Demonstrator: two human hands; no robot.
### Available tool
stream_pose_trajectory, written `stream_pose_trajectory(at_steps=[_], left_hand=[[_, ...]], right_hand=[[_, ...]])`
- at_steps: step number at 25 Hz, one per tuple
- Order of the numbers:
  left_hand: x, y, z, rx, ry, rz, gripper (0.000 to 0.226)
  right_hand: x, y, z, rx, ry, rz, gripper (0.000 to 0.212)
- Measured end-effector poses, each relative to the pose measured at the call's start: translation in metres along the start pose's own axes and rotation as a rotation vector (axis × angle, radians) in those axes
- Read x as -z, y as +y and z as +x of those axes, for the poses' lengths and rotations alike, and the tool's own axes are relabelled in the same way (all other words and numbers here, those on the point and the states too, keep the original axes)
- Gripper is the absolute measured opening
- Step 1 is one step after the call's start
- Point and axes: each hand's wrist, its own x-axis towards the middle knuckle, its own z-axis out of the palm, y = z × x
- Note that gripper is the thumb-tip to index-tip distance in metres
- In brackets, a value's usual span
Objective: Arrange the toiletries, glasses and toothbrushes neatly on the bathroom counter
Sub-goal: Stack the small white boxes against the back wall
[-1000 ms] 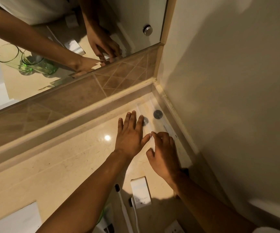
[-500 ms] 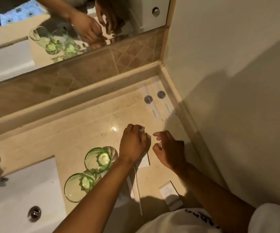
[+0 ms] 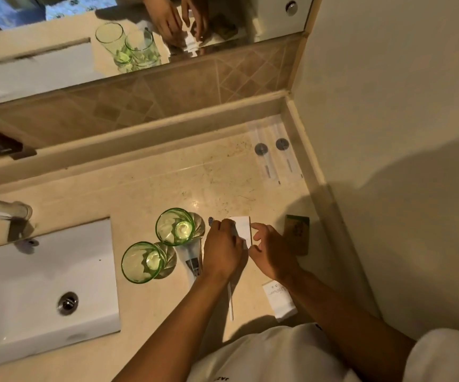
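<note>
One beige counter [image 3: 145, 188] fills a mirrored corner, sink [image 3: 44, 285] at its left. Right of the sink stand two green glasses [image 3: 175, 226] (upright, touching). Beyond them, the left hand [image 3: 223, 250] pinches a white box [image 3: 243, 230]; right hand [image 3: 273, 250] loosely curled beside.

I'm looking at a beige polished stone counter [image 3: 145, 188]. Two green-tinted drinking glasses [image 3: 175, 226] stand upright by the white inset sink [image 3: 44, 285]. Two clear wrapped sachets [image 3: 275, 153] lie in the far corner, a small white box [image 3: 279, 301] near the front edge.
</note>
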Motion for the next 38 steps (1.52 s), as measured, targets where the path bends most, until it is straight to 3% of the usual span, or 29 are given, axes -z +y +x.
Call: stream_pose_trajectory(at_steps=[10,17,23,28,32,38], left_hand=[[0.001,0.000,0.006,0.080,-0.017,-0.091,0.036],[0.024,0.025,0.082,0.100,0.067,-0.227,0.033],[0.044,0.038,0.157,0.123,0.142,-0.275,0.034],[0.053,0.031,0.204,0.069,0.192,-0.268,0.019],[0.043,0.024,0.225,0.099,0.158,-0.233,0.032],[0.037,0.025,0.231,0.087,0.190,-0.266,0.033]], right_hand=[[0.005,-0.001,0.014,0.051,-0.016,0.005,0.056],[0.035,-0.026,0.096,-0.029,0.141,0.094,0.054],[0.050,-0.049,0.178,0.055,0.163,0.113,0.055],[0.054,-0.055,0.223,0.077,0.146,0.072,0.065],[0.049,-0.052,0.244,0.011,0.188,0.055,0.060],[0.050,-0.051,0.253,-0.004,0.203,0.011,0.057]])
